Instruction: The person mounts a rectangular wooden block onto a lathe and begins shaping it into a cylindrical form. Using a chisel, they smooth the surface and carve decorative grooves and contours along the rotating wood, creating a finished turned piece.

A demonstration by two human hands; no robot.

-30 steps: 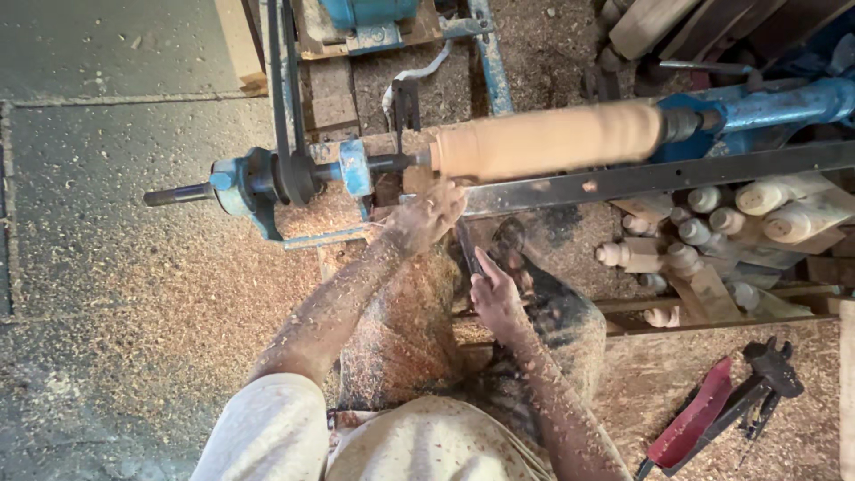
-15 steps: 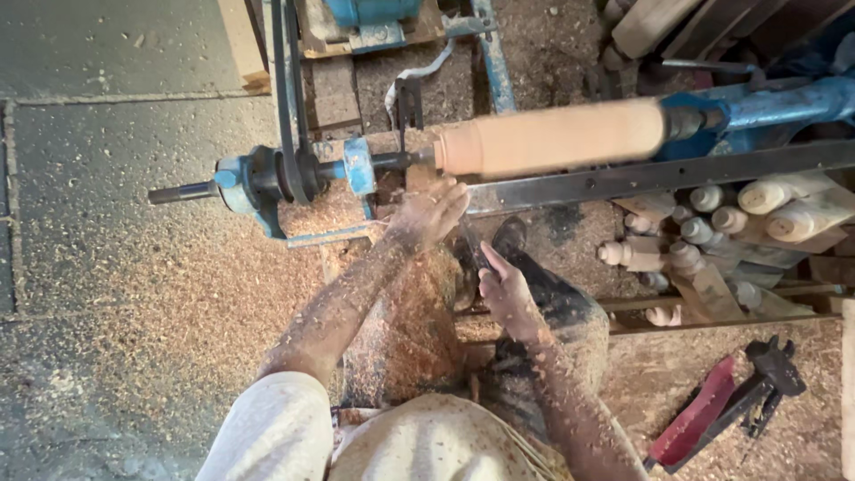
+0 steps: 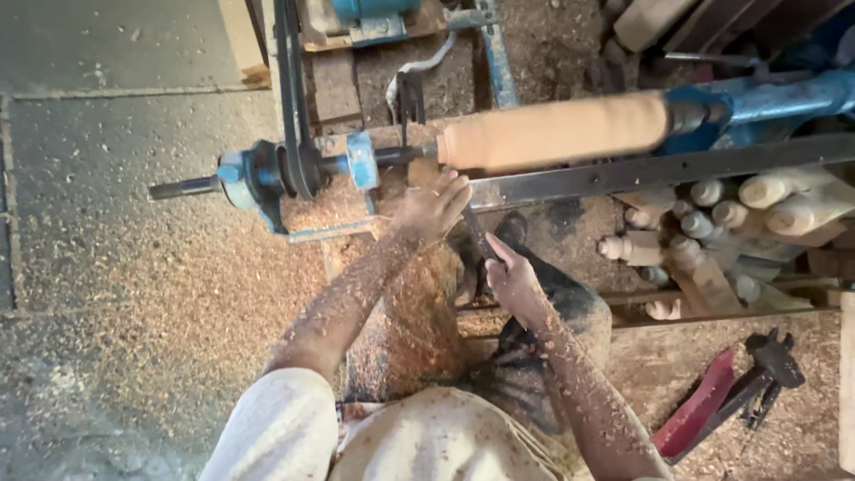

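Wood blank sits between the lathe's two ends, a pale cylinder blurred as if spinning, at 1 o'clock from the person's chest. Left hand lies fingers together on the near end of the tool rest, pressing the chisel down, just beside the blank's left end. Right hand is closed around the chisel's lower shaft, at 5 o'clock from the left hand.

Risks, judged:
- Left fingertips lie very near the blank and the drive spindle; a slip forward could bring them into contact.
- The tip appears to meet the blank at its end corner; if it digs in, the chisel could kick back toward the right hand.
- Belt and pulley run exposed at 9 o'clock from the left hand, and the forearm, coated in chips, passes near.

Surroundings: sawdust covers the floor at 8 o'clock. Finished turned spindles are stacked under the bed at 3 o'clock. Red-handled tool lies at 4 o'clock, well apart. The knee below crowds the right hand's room to draw back.
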